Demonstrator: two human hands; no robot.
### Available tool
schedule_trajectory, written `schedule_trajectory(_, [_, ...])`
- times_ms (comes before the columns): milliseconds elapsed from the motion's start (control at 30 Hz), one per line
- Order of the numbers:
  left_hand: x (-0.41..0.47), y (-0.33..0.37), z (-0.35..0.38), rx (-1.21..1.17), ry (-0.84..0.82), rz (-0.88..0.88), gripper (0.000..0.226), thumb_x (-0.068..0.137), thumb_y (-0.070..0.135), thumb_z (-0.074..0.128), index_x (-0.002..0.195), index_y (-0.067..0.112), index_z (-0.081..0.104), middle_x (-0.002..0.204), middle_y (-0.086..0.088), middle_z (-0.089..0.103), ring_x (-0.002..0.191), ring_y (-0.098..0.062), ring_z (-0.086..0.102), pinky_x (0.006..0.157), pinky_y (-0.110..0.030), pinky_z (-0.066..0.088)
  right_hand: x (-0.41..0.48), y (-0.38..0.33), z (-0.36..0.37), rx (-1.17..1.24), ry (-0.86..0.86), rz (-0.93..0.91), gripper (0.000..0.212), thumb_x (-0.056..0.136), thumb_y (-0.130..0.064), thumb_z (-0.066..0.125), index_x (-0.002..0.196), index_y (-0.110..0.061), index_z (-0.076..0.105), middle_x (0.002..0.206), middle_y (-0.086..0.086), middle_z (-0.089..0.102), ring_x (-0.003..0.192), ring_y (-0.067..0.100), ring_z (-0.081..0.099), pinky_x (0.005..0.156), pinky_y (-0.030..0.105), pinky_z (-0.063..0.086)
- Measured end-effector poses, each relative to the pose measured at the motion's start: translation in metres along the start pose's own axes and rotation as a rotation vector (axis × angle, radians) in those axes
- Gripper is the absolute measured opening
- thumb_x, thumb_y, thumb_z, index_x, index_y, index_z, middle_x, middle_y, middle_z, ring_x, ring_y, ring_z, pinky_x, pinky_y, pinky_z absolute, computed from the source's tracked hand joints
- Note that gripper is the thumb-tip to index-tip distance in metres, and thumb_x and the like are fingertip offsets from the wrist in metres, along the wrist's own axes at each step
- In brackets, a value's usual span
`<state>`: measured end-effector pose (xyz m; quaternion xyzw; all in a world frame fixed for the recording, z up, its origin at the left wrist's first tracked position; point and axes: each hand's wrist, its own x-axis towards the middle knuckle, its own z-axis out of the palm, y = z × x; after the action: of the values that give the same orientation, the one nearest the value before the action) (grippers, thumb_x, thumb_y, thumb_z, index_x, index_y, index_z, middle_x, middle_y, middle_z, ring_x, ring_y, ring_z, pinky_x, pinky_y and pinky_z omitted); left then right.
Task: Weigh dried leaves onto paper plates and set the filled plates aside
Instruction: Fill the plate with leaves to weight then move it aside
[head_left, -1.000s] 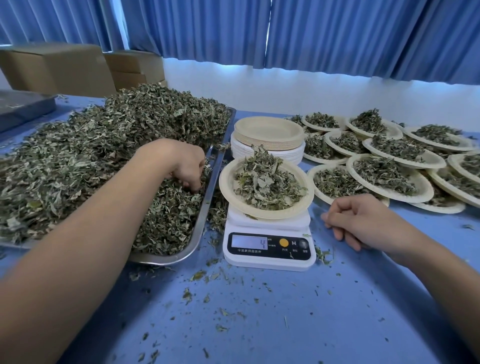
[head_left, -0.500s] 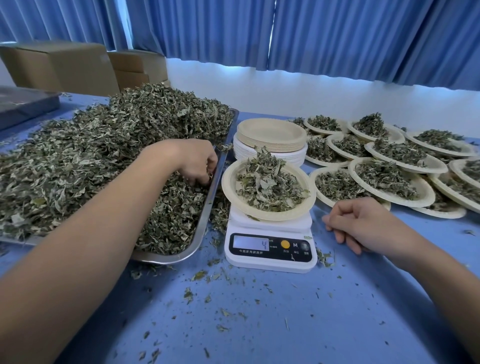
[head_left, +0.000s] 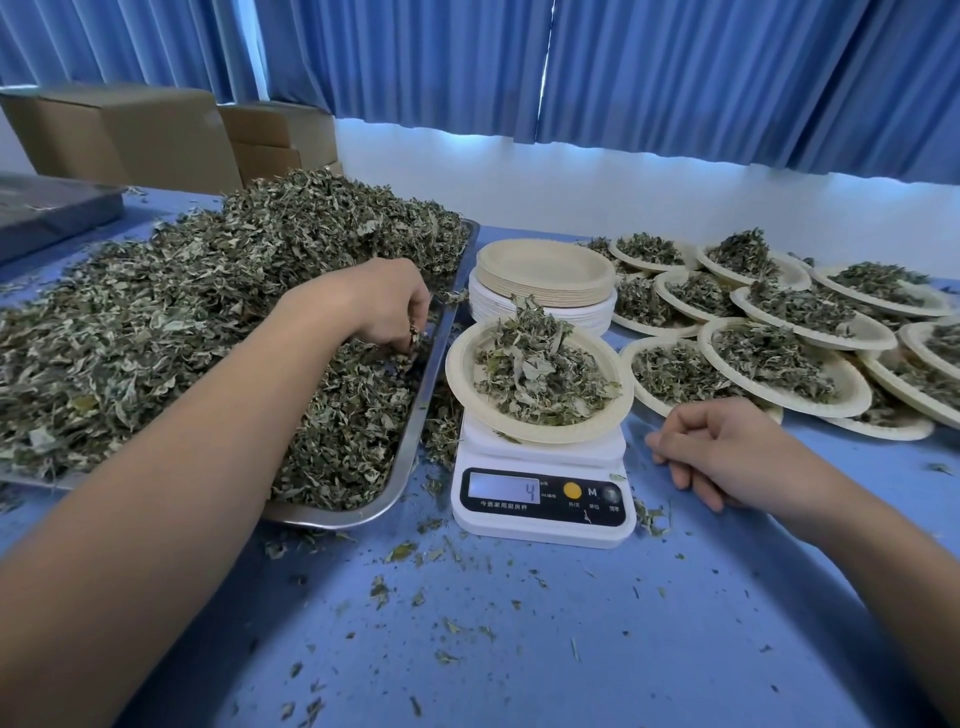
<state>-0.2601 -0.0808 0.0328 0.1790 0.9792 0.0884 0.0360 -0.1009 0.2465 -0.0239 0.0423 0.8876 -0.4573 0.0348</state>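
The left hand's fingers (head_left: 418, 314) curl down into the dried leaves (head_left: 208, 322) at the near right side of the one metal tray (head_left: 415, 431), pinching a small tuft of them. The left hand (head_left: 384, 306) sits just inside the tray's right rim. The right hand (head_left: 727, 457) rests on the desk (head_left: 571, 649) just right of the single white scale (head_left: 543, 514), its fingers (head_left: 675, 470) loosely curled and holding nothing. On the scale stands one paper plate (head_left: 457, 374) heaped with leaves, and the display reads 4. Behind it is one stack of empty plates (head_left: 545, 270) (tan ones on top of white ones). To the right lie the filled plates (head_left: 857, 389), at least ten of them, overlapping so the full count cannot be told. Leaf crumbs litter the blue desk. Two cardboard boxes (head_left: 130, 140) stand at the far left, and blue curtains (head_left: 675, 78) hang above a white wall (head_left: 571, 187)
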Motion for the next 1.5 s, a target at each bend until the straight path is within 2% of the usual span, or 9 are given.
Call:
schedule_trajectory(167, [-0.001, 0.003, 0.000, -0.001, -0.070, -0.012, 0.019, 0.078, 0.010, 0.083, 0.088, 0.020, 0.070, 0.086, -0.001, 0.066, 0.075, -0.020, 0.063, 0.064, -0.031, 0.053, 0.001, 0.001, 0.000, -0.006, -0.001, -0.011, 0.028, 0.098, -0.014, 0.065, 0.077, 0.004, 0.064, 0.056, 0.012, 0.062, 0.033, 0.017, 0.043, 0.035, 0.020, 0.032])
schedule_trajectory(300, [-0.004, 0.009, 0.007, 0.133, -0.217, 0.002, 0.030, 0.083, 0.019, 0.080, 0.109, 0.015, 0.065, 0.092, 0.003, 0.057, 0.073, -0.014, 0.052, 0.059, -0.027, 0.039, 0.002, 0.002, 0.000, -0.002, -0.002, -0.008, 0.028, 0.098, -0.015, 0.065, 0.078, 0.004, 0.064, 0.056, 0.012, 0.063, 0.034, 0.018, 0.043, 0.036, 0.018, 0.032])
schedule_trajectory(533, [-0.006, 0.005, 0.008, 0.096, -0.218, -0.002, 0.025, 0.083, 0.018, 0.081, 0.103, 0.011, 0.069, 0.094, -0.002, 0.062, 0.075, -0.018, 0.053, 0.063, -0.029, 0.040, 0.001, 0.001, 0.000, 0.010, -0.003, -0.011, 0.029, 0.099, -0.014, 0.065, 0.077, 0.004, 0.063, 0.054, 0.012, 0.062, 0.033, 0.017, 0.042, 0.035, 0.019, 0.033])
schedule_trajectory(700, [-0.006, 0.006, -0.001, 0.047, -0.086, -0.019, 0.021, 0.084, 0.014, 0.079, 0.103, 0.010, 0.070, 0.106, -0.009, 0.066, 0.085, -0.027, 0.058, 0.079, -0.037, 0.051, 0.001, 0.003, 0.000, 0.011, -0.002, -0.009, 0.029, 0.099, -0.015, 0.065, 0.078, 0.004, 0.064, 0.055, 0.012, 0.062, 0.033, 0.018, 0.043, 0.035, 0.019, 0.032])
schedule_trajectory(900, [-0.012, 0.009, -0.020, -0.073, 0.141, -0.048, 0.020, 0.083, 0.012, 0.078, 0.100, 0.016, 0.070, 0.084, 0.000, 0.060, 0.069, -0.016, 0.055, 0.054, -0.025, 0.038, 0.003, 0.005, 0.000, 0.008, -0.006, -0.023, 0.029, 0.099, -0.016, 0.065, 0.075, 0.001, 0.064, 0.053, 0.011, 0.062, 0.033, 0.017, 0.043, 0.036, 0.018, 0.031])
schedule_trajectory(1167, [-0.020, 0.032, -0.027, -0.354, 0.326, 0.128, 0.013, 0.080, 0.015, 0.082, 0.091, 0.015, 0.075, 0.080, -0.003, 0.070, 0.066, -0.014, 0.060, 0.063, -0.028, 0.051, 0.004, 0.005, -0.001, 0.011, -0.012, -0.016, 0.029, 0.099, -0.016, 0.066, 0.077, 0.003, 0.064, 0.054, 0.011, 0.062, 0.033, 0.017, 0.043, 0.035, 0.017, 0.031])
schedule_trajectory(1300, [-0.025, 0.056, -0.018, -0.461, 0.142, 0.254, 0.019, 0.078, 0.017, 0.085, 0.095, 0.021, 0.075, 0.076, 0.007, 0.070, 0.060, 0.000, 0.060, 0.058, -0.016, 0.049, 0.003, 0.004, -0.001, 0.009, -0.009, -0.010, 0.030, 0.098, -0.016, 0.066, 0.076, 0.003, 0.064, 0.052, 0.010, 0.061, 0.032, 0.016, 0.043, 0.034, 0.017, 0.030])
schedule_trajectory(1400, [-0.023, 0.060, -0.013, -0.339, -0.023, 0.250, 0.039, 0.075, 0.014, 0.087, 0.108, 0.027, 0.072, 0.100, 0.006, 0.068, 0.082, -0.007, 0.063, 0.078, -0.028, 0.052, 0.003, 0.003, 0.000, 0.011, -0.009, -0.005, 0.029, 0.098, -0.016, 0.066, 0.077, 0.004, 0.064, 0.053, 0.011, 0.061, 0.032, 0.017, 0.043, 0.034, 0.018, 0.030])
schedule_trajectory(1500, [-0.023, 0.054, -0.017, -0.267, -0.018, 0.179, 0.051, 0.069, 0.012, 0.091, 0.113, 0.027, 0.069, 0.104, 0.003, 0.066, 0.088, -0.015, 0.064, 0.084, -0.035, 0.054, 0.002, 0.002, 0.000, 0.015, -0.009, -0.002, 0.030, 0.098, -0.017, 0.066, 0.077, 0.004, 0.063, 0.053, 0.011, 0.061, 0.032, 0.016, 0.043, 0.034, 0.019, 0.030])
